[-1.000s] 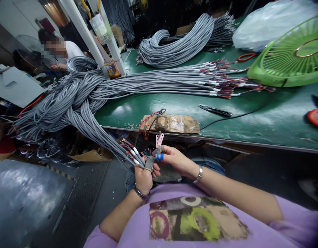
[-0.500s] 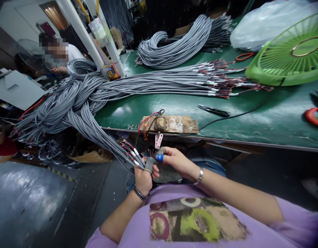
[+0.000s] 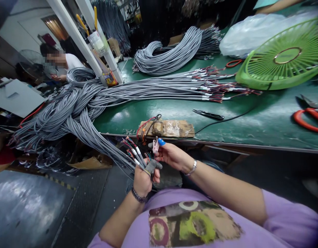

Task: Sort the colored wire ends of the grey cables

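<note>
My left hand [image 3: 144, 178], with a grey cover on the thumb, is wrapped round the ends of several grey cables [image 3: 102, 144]. Their white-banded tips fan out above it in thin coloured wires [image 3: 148, 156]. Just to the right, my right hand [image 3: 171, 155] has a blue cover on one finger and closes on a small pinkish clip [image 3: 156, 146] at the table's front edge. Behind the clip lies a worn wooden block [image 3: 177, 128] with red and black leads and an orange part at its left end.
A long bundle of grey cables [image 3: 148, 90] crosses the green table [image 3: 117, 119]. Small black snips [image 3: 208, 114], red-handled scissors [image 3: 307, 119], a green fan [image 3: 285, 57], a plastic bag [image 3: 248, 36] and a coiled bundle [image 3: 171, 57] lie around. A person [image 3: 71, 62] sits at the far left.
My right hand has moved from the wire ends up to the clip and its fingers have closed on it. My left hand still holds the cables. The camera view has shifted slightly.
</note>
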`<action>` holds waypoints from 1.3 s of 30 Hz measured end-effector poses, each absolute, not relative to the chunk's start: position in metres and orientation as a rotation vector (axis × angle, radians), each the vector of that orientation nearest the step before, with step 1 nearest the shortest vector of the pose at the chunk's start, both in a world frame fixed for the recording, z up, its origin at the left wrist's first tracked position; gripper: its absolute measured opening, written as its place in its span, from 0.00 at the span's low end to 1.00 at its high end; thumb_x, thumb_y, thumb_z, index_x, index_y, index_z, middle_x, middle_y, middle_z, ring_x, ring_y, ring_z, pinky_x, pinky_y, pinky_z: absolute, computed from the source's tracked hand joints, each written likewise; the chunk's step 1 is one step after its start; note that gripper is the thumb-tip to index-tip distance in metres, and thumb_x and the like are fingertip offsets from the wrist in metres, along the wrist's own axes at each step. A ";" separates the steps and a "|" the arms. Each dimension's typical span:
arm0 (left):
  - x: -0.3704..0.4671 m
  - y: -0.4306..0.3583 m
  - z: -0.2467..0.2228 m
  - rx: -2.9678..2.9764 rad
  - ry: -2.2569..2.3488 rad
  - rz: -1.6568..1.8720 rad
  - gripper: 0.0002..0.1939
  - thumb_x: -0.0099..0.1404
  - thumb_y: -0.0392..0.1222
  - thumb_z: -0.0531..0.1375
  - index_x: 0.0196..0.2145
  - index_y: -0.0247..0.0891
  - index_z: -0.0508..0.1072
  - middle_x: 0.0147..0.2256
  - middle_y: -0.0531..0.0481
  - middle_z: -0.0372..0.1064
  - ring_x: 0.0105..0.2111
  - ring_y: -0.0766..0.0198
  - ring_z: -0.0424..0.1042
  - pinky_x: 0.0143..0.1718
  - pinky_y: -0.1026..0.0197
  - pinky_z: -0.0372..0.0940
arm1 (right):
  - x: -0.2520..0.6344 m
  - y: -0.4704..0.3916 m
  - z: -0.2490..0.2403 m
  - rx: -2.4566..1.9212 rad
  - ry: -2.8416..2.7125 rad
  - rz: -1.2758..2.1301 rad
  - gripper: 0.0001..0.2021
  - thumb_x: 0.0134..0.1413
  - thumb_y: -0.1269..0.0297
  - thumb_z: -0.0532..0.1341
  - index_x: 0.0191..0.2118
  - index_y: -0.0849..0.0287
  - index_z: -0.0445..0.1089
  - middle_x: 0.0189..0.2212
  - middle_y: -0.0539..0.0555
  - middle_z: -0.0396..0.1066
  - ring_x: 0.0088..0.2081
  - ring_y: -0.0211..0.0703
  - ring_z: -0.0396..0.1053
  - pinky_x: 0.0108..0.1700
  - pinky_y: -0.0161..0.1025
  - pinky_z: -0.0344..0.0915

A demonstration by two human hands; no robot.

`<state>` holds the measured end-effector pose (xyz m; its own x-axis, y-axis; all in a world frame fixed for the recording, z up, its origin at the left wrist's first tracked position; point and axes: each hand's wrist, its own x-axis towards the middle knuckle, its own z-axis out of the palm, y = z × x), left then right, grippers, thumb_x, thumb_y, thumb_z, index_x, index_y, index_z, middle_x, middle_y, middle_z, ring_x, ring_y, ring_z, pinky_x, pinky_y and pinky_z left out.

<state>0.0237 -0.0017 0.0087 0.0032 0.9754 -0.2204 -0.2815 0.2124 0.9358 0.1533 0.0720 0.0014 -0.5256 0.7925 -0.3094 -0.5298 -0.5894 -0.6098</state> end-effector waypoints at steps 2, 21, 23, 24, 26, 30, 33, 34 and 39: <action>0.025 0.000 0.008 0.817 1.120 1.187 0.21 0.53 0.57 0.65 0.24 0.33 0.73 0.13 0.54 0.64 0.10 0.74 0.59 0.11 0.70 0.53 | 0.151 0.072 0.002 -0.730 -0.523 2.129 0.15 0.51 0.53 0.65 0.33 0.62 0.74 0.23 0.50 0.69 0.25 0.34 0.65 0.28 0.32 0.65; 0.026 -0.001 0.005 0.800 1.151 1.183 0.20 0.54 0.55 0.65 0.24 0.32 0.72 0.13 0.55 0.64 0.09 0.73 0.59 0.10 0.71 0.54 | 0.150 0.069 -0.001 -0.750 -0.405 2.144 0.18 0.58 0.51 0.58 0.31 0.62 0.74 0.24 0.52 0.71 0.25 0.36 0.66 0.27 0.32 0.65; 0.025 -0.005 0.006 0.796 1.149 1.189 0.20 0.53 0.56 0.65 0.24 0.32 0.73 0.13 0.55 0.64 0.09 0.73 0.59 0.10 0.71 0.53 | 0.152 0.070 0.000 -0.741 -0.412 2.189 0.20 0.59 0.48 0.55 0.32 0.61 0.74 0.24 0.53 0.71 0.25 0.36 0.67 0.28 0.32 0.65; 0.025 -0.006 0.006 0.799 1.149 1.191 0.20 0.53 0.56 0.65 0.24 0.32 0.73 0.13 0.55 0.64 0.10 0.73 0.59 0.10 0.71 0.53 | 0.153 0.070 0.000 -0.730 -0.422 2.204 0.21 0.60 0.48 0.55 0.32 0.62 0.74 0.24 0.53 0.71 0.25 0.36 0.66 0.28 0.32 0.65; 0.025 -0.010 0.006 0.812 1.153 1.194 0.20 0.54 0.56 0.65 0.25 0.32 0.73 0.14 0.54 0.65 0.10 0.73 0.60 0.11 0.71 0.53 | 0.154 0.072 0.000 -0.715 -0.449 2.209 0.20 0.61 0.50 0.54 0.33 0.62 0.73 0.25 0.53 0.71 0.25 0.36 0.66 0.28 0.33 0.65; 0.026 -0.012 0.006 0.808 1.178 1.219 0.20 0.55 0.56 0.64 0.26 0.32 0.74 0.14 0.54 0.65 0.10 0.74 0.60 0.11 0.71 0.54 | 0.154 0.074 0.000 -0.729 -0.517 2.113 0.12 0.59 0.58 0.59 0.33 0.61 0.73 0.25 0.51 0.71 0.26 0.34 0.66 0.28 0.32 0.65; 0.027 -0.009 0.007 0.799 1.186 1.232 0.20 0.56 0.55 0.63 0.26 0.32 0.74 0.14 0.54 0.65 0.10 0.74 0.60 0.11 0.71 0.53 | 0.153 0.073 -0.002 -0.758 -0.551 2.055 0.12 0.56 0.57 0.61 0.31 0.62 0.73 0.25 0.51 0.71 0.26 0.34 0.66 0.29 0.32 0.65; 0.028 -0.008 0.008 0.800 1.186 1.232 0.20 0.56 0.55 0.63 0.26 0.32 0.74 0.14 0.54 0.65 0.10 0.74 0.60 0.11 0.71 0.52 | 0.152 0.073 -0.004 -0.764 -0.564 2.033 0.14 0.56 0.55 0.61 0.31 0.62 0.73 0.25 0.51 0.71 0.26 0.34 0.66 0.29 0.32 0.65; 0.030 -0.001 0.009 0.806 1.187 1.228 0.19 0.56 0.54 0.63 0.25 0.32 0.74 0.14 0.54 0.65 0.10 0.74 0.60 0.11 0.71 0.51 | 0.150 0.074 -0.007 -0.723 -0.608 1.987 0.18 0.52 0.50 0.63 0.30 0.63 0.74 0.25 0.52 0.71 0.25 0.34 0.65 0.27 0.32 0.64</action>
<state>0.0305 -0.0011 0.0089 -0.0732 0.9698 -0.2327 -0.2659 0.2059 0.9418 0.1497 0.0741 -0.0074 -0.4166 0.8746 -0.2480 -0.5862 -0.4670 -0.6620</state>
